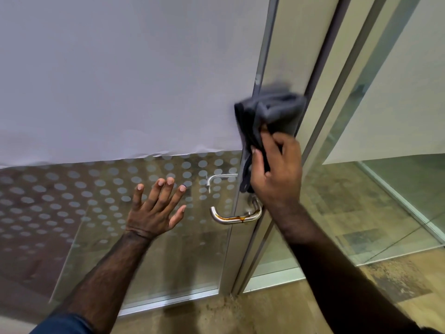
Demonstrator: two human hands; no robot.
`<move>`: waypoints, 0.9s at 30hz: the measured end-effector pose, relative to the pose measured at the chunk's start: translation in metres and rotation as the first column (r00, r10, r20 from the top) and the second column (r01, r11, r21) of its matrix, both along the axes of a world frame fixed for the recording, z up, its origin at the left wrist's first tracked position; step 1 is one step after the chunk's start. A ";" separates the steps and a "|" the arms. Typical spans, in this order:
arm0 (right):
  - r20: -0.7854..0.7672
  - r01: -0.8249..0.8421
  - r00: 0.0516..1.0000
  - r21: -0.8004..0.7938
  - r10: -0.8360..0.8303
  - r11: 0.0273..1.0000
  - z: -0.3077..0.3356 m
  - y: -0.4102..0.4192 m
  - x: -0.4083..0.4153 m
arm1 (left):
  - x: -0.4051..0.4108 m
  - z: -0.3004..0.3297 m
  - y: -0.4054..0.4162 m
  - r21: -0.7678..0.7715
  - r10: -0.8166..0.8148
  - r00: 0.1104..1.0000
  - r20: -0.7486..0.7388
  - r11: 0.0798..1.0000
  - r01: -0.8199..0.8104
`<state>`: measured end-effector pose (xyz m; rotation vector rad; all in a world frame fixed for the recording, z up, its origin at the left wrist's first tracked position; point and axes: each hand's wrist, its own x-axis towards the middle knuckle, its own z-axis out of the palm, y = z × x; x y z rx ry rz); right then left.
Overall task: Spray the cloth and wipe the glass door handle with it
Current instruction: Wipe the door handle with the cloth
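A steel lever handle (pixel 231 219) sticks out from the glass door (pixel 149 249), and a brown sticky streak runs along its top and drips off it. My right hand (pixel 277 174) is shut on a crumpled grey cloth (pixel 267 116), held just above the handle against the door's edge; the cloth hangs down beside my fingers. My left hand (pixel 156 208) is open, fingers spread, flat on the glass to the left of the handle. A second handle (pixel 220 178) shows through the glass on the far side. No spray bottle is in view.
The door's upper part is covered by white film (pixel 120 80), with a band of grey dots (pixel 84 194) below it. A metal frame (pixel 255 249) and a fixed glass panel (pixel 373 201) stand to the right. Speckled tan floor (pixel 265 314) lies below.
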<state>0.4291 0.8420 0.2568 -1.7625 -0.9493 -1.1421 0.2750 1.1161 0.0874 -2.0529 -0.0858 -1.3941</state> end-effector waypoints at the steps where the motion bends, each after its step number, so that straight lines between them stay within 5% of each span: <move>1: 0.024 0.006 1.000 0.047 -0.007 0.999 0.018 0.004 0.003 | 0.000 0.000 0.000 -0.001 0.001 1.000 0.001 1.000 -0.001; 8: 0.107 0.017 0.993 0.201 -0.040 0.979 0.088 0.004 0.023 | -0.001 -0.001 -0.001 -0.009 0.003 1.000 -0.002 1.000 -0.003; 18: -0.103 0.028 0.994 -0.062 -0.035 0.998 -0.066 -0.013 -0.013 | 0.000 0.000 -0.001 -0.008 0.013 1.000 -0.010 1.000 -0.013; 27: 0.140 0.038 0.988 0.220 -0.070 0.975 0.063 0.009 0.019 | 0.000 -0.004 0.001 -0.015 0.010 1.000 -0.006 1.000 -0.010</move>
